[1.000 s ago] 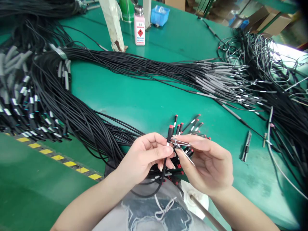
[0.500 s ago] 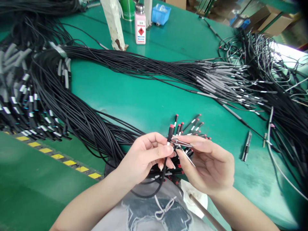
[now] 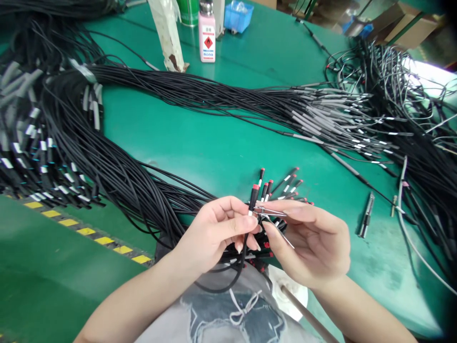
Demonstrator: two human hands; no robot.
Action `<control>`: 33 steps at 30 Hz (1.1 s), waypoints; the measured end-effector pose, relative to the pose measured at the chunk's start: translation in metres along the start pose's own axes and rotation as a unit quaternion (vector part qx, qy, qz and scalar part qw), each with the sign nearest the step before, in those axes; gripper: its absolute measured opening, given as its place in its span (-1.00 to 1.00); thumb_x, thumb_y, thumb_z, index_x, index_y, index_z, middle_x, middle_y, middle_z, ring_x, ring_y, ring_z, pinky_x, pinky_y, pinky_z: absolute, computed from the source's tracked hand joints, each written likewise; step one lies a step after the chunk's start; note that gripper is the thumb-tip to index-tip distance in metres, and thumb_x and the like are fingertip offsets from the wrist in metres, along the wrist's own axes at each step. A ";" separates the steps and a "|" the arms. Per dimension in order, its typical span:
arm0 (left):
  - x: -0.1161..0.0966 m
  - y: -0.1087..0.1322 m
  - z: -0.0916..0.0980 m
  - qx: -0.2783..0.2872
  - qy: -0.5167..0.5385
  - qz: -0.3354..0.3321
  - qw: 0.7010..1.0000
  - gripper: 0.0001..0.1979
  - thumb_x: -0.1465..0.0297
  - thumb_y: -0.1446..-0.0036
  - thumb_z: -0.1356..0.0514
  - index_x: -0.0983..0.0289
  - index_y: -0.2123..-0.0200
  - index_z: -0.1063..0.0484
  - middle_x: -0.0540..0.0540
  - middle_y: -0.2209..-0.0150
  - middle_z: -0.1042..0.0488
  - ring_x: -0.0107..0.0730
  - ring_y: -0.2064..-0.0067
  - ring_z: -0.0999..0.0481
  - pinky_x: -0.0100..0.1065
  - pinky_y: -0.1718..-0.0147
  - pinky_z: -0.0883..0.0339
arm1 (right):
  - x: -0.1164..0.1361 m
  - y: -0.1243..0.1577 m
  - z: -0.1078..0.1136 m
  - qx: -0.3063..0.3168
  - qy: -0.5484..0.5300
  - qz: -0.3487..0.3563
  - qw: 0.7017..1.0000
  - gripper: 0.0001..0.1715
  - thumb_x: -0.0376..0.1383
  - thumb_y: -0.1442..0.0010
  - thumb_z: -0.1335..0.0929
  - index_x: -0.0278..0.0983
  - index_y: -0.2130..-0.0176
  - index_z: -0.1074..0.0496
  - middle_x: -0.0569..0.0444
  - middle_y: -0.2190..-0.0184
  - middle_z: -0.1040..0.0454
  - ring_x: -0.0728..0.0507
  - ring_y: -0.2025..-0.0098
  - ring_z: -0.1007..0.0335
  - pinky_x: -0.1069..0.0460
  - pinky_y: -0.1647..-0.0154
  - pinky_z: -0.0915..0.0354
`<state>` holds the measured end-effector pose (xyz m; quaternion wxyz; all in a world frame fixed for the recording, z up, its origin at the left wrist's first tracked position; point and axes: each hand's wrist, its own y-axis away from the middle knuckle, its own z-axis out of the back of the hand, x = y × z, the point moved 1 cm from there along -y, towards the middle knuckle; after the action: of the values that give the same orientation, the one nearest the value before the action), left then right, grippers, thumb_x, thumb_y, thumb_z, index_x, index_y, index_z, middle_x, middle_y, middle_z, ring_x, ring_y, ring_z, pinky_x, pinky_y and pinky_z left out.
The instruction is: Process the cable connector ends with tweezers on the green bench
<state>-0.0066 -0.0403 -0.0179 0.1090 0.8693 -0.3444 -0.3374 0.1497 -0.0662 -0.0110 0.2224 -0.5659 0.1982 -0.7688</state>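
My left hand (image 3: 217, 233) pinches a black cable (image 3: 253, 197) just under its end, between thumb and fingers. The cable end stands nearly upright, with a red tip and a white label band. In my right hand (image 3: 310, 238), thumb and fingers grip a thin metal tool (image 3: 273, 212) with two arms spreading in a V, like small snips; its exact kind is unclear. The tool's tip is against the cable just above my left thumb. Behind and under the hands lie several more red-tipped cable ends (image 3: 285, 188), partly hidden.
A thick bundle of black cables (image 3: 117, 147) loops across the green table (image 3: 214, 147). Grey-sleeved ends (image 3: 317, 119) lie to the right. A utility knife (image 3: 366, 214) rests at the right. At the back stand a pink bottle (image 3: 207, 40) with a flame label and a blue bin (image 3: 238, 16).
The tool's lower arm and my right thumb have shifted slightly to the right. My left hand keeps the same cable in place. The view has tilted a little.
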 end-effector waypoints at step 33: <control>-0.036 0.064 0.091 0.104 -0.267 -0.088 0.954 -0.68 0.20 -0.09 -0.33 0.20 0.10 -0.61 0.26 0.16 -0.53 -0.13 0.18 -0.56 -0.26 0.29 -0.37 | -0.061 -0.027 0.079 0.138 0.508 -0.241 0.815 -0.65 -0.04 -0.29 -0.25 -0.21 0.07 -0.34 -0.05 0.51 -0.48 -0.23 0.55 -0.42 -0.08 0.52 -0.21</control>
<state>-0.1193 -0.0597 -0.0407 -0.1085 0.7809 -0.3159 -0.5278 0.2380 -0.0134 -0.0212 -0.0263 -0.0879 0.0320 -0.9953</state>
